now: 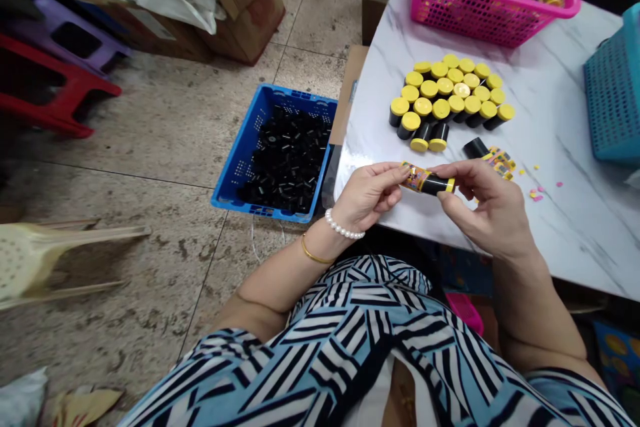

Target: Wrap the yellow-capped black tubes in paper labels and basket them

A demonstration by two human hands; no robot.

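From where I stand, the left hand [373, 195] pinches the printed end of a slim cylindrical container [430, 183] between thumb and fingers, while the right hand [487, 207] pinches its glossy black, yellow-tipped end. It is held level above the near edge of the table [565, 107], whose white top carries grey marble veining. The colourful wrap bears printing too small to read. Beyond it, smooth black cylinders with round yellow lids [445, 86] huddle together. Tiny pink and yellow pellets [537, 195] lie scattered by the right hand; a perforated pink plastic basket [465, 20] brims with printed, yellow-lidded containers.
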